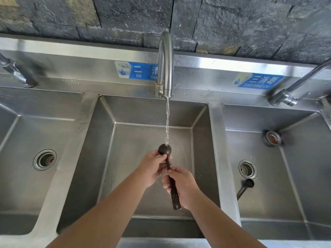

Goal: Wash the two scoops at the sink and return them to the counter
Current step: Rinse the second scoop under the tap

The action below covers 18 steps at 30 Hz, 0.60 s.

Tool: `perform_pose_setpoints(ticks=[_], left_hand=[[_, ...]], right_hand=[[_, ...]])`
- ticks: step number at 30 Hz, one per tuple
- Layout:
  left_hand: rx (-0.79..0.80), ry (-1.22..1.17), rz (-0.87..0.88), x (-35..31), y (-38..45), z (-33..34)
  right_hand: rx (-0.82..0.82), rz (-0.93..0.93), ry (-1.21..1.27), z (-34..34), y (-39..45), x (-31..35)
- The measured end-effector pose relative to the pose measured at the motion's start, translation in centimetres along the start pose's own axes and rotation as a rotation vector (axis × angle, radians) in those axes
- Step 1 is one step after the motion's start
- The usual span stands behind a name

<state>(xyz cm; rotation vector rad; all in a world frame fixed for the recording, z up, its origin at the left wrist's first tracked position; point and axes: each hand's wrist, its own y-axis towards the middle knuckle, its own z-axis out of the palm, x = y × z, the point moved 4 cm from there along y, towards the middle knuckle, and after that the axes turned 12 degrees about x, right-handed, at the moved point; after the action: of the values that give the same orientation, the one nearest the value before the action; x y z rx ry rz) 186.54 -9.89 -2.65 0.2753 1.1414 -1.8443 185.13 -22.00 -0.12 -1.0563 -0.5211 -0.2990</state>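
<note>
Scoops: 2 | one scoop [169, 169] gripped by both hands, left hand [152, 169], right hand [180, 185] | second scoop [245, 187] in right basin [304, 176]

A: Bright, even daylight; glare streaks along the steel backsplash [206, 64].
B: Soft shadows inside the basins. The left faucet [16, 72] is smeared with blur, and wide-angle distortion bends the sink rims at the edges.

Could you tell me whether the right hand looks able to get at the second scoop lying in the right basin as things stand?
Probably yes, once freed. The right hand now holds the scoop under the tap with the left hand. The second scoop lies uncovered beside the drain, with nothing over it.
</note>
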Motion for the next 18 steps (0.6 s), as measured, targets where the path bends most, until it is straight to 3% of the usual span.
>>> perform_pose_setpoints(ticks=[6,10,18], left_hand=[[0.006,0.046,-0.03,0.4,-1.0,0.4],[0.033,0.084,0.058,-2.4,-0.7,1.5],[0.074,0.142,0.222,-9.9,0.3,3.4]], right_hand=[[-0.019,-0.065,0.031,0.4,-0.3,0.6],[-0.021,-0.121,0.06,1.2,1.2,3.7],[0.149,-0.255,0.124,3.8,3.2,10.7]])
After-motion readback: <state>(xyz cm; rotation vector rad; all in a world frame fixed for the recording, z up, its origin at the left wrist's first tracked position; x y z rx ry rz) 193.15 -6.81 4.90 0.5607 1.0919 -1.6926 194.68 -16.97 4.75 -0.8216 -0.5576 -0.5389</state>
